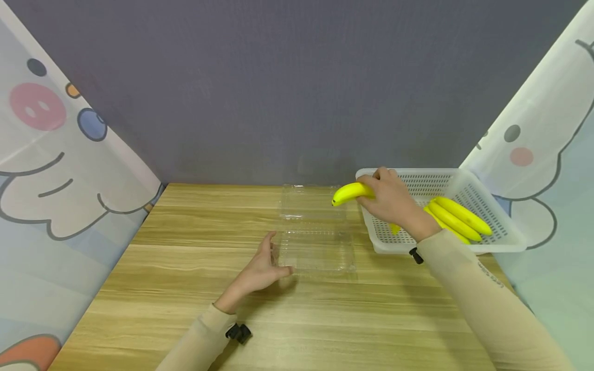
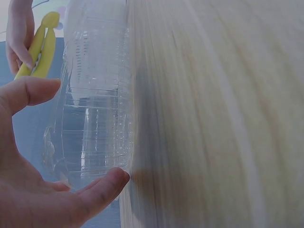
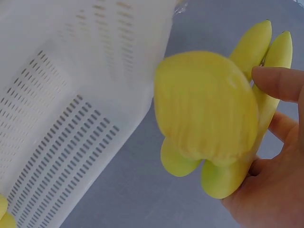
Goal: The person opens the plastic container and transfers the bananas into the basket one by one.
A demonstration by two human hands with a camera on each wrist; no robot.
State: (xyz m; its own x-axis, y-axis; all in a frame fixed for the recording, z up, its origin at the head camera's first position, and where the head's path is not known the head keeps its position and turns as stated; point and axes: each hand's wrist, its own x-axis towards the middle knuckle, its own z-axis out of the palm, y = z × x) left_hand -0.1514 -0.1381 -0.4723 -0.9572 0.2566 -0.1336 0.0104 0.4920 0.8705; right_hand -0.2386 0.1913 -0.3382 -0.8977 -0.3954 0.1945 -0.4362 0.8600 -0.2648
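My right hand (image 1: 390,198) grips a bunch of yellow bananas (image 1: 348,193), held above the left end of a white basket. Up close, the bunch (image 3: 204,104) shows its thick joined stem end facing the camera, and the thumb presses on one banana. On the table lies a clear plastic clamshell box (image 1: 320,250), its lid (image 1: 306,201) folded back toward the wall. My left hand (image 1: 260,268) is at the box's left side, thumb and fingers spread apart. In the left wrist view, one fingertip (image 2: 116,178) is at the box's lower corner; whether it touches is unclear.
The white slotted basket (image 1: 376,242) stands at the table's back right, holding more bananas (image 1: 457,219). A grey wall (image 1: 297,93) rises behind the wooden table (image 1: 195,247). Cartoon-printed curtains (image 1: 55,170) close off both sides.
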